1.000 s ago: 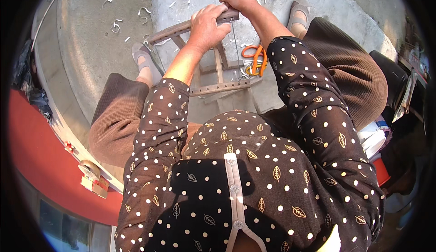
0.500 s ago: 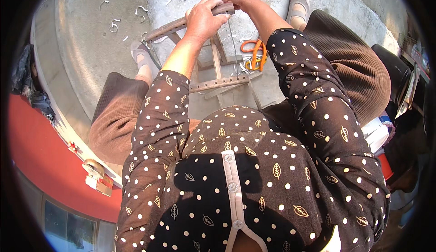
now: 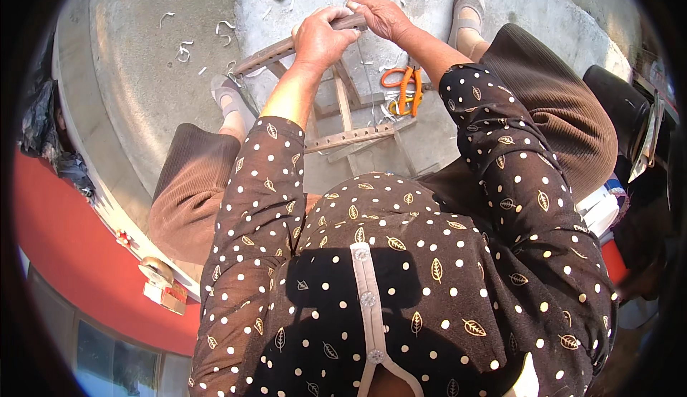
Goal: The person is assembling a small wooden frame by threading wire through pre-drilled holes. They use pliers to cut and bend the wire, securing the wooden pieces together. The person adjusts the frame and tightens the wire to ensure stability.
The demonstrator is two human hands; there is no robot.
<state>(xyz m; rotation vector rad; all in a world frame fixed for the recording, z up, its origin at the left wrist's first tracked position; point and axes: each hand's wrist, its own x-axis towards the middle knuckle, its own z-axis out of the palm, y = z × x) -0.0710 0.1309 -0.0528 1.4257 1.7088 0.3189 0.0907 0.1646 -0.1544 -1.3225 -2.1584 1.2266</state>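
A wooden folding stool frame (image 3: 348,139) without a seat stands on the floor between my feet, with small holes along its two top bars. My left hand (image 3: 320,38) is wrapped round the far bar, near its right end. At that end is my right hand (image 3: 379,16), its fingers bent and closed against the bar. Whatever those fingertips hold is too small or hidden. A thin cord hangs faintly between the two bars. Orange-handled scissors (image 3: 406,82) lie just right of the frame, over a second yellow-handled tool (image 3: 403,105).
Curled white scraps (image 3: 184,52) are scattered over the concrete floor (image 3: 501,39). My shoes (image 3: 468,12) rest on either side of the frame. A red surface with a tape roll (image 3: 156,271) on it is at the left. Dark objects (image 3: 617,104) crowd the right edge.
My right hand has turned and come down slightly against the bar's end. The cord, earlier stretched plainly past the bar, now shows only faintly. My left hand keeps its hold.
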